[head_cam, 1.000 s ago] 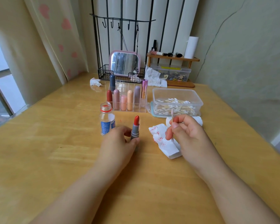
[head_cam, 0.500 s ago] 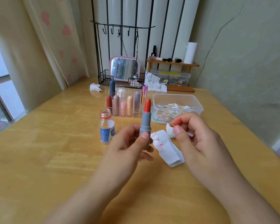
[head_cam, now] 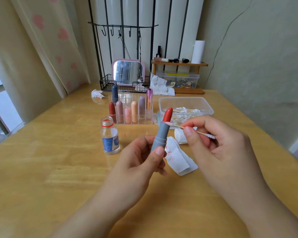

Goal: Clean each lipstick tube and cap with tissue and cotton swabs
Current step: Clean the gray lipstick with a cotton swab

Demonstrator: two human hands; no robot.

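Standing behind one uncapped grey lipstick [head_cam: 161, 136], gripped by the left hand [head_cam: 141, 162], are seven capped tubes in an organizer [head_cam: 132, 121]. One cotton swab [head_cam: 187, 128], pinched by the right hand [head_cam: 218, 145], touches its rim; stained tissue [head_cam: 179, 160] lies beneath.

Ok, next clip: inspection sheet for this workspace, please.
Surface: wooden table, bare wood with faint red specks.
Job's things: left hand holds grey lipstick tube upright; right hand pinches cotton swab, tip at tube rim; stained tissue beneath; swab box; capped lipsticks in clear organizer.
Clutter: open small bottle; crumpled tissue.
Cables: nothing seen.
Surroundings: mirror, wire rack, wooden shelf, curtain.
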